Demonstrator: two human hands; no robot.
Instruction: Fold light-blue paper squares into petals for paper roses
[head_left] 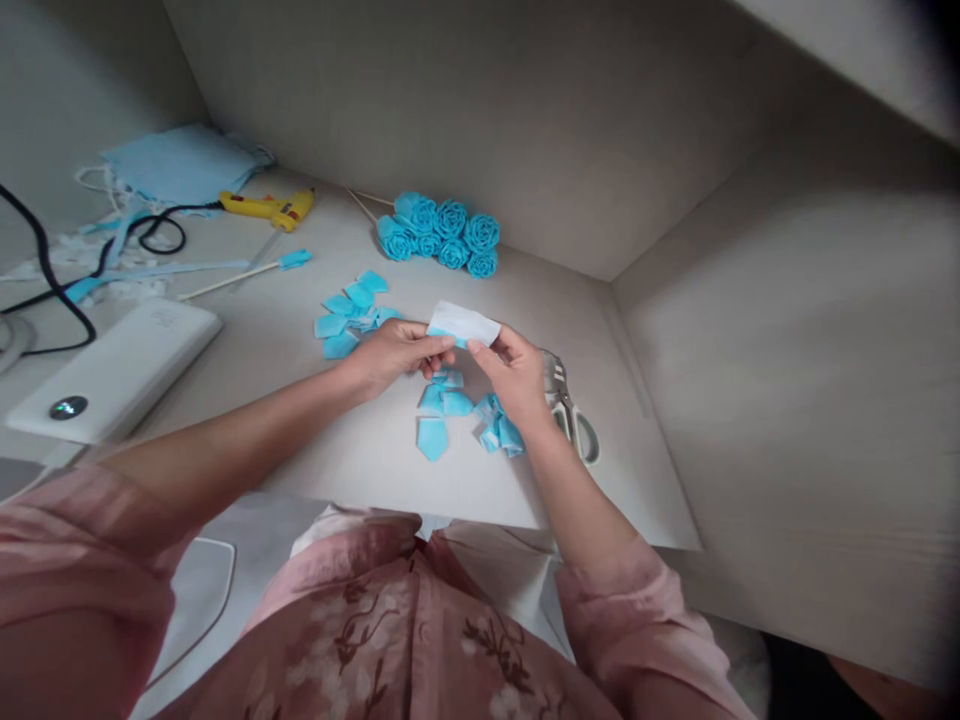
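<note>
Both hands hold up a small rectangular piece of fabric (466,321), white on top with a blue strip along its lower edge. My left hand (397,352) pinches its left end, and my right hand (516,372) grips the right end with the thumb on the near edge. Blue petal-shaped cutouts (432,438) lie below the hands. Another loose pile of blue cutouts (341,318) is beside my left hand. Folded blue pieces (497,428) sit under my right wrist. A pair of scissors (576,415) is right of that wrist, its blades partly hidden.
Blue flowers on sticks (450,235) lie at the back. A yellow glue gun (274,207), a stack of face masks (184,163) and a stick with a blue tip (294,260) are at left. A white power bank (120,370) stands near black cables. Panels enclose the back and right.
</note>
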